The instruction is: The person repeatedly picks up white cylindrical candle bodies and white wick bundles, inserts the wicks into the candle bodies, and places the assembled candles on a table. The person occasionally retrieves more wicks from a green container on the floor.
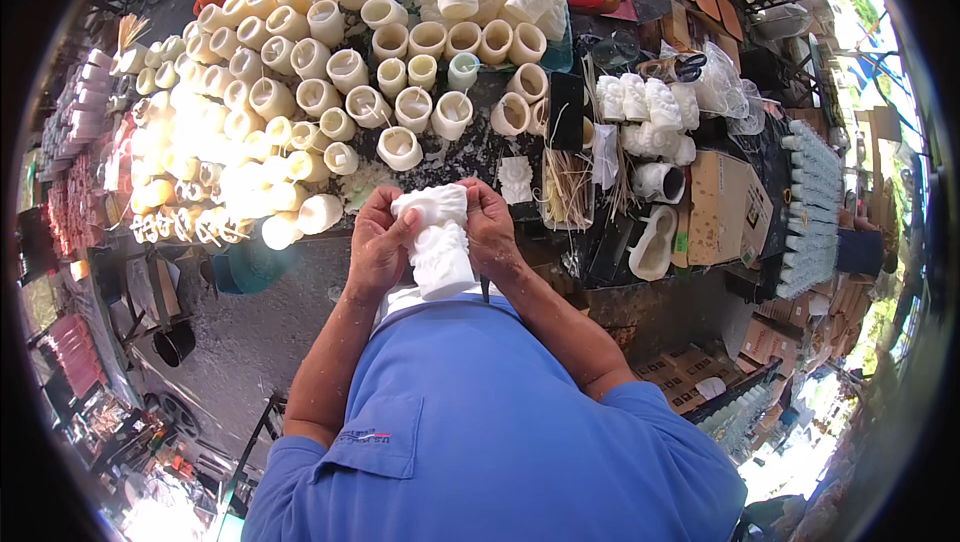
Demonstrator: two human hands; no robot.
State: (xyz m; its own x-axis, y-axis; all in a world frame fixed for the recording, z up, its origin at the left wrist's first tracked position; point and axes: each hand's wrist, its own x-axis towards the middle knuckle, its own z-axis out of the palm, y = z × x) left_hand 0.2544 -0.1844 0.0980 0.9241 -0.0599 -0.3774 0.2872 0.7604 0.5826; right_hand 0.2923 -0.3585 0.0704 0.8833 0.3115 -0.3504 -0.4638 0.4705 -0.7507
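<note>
White sculpted piece (441, 257) is being held at the near edge of the table (465, 158), clamped between the left hand (381, 240) and the right hand (491, 232), while many cream-coloured cups (400, 153) are being borne by the table beyond

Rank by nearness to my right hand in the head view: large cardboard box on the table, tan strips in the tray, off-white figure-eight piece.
From the right hand:
1. Tan strips, just rightward.
2. Off-white figure-eight piece, farther right.
3. Large cardboard box, rightmost.
</note>
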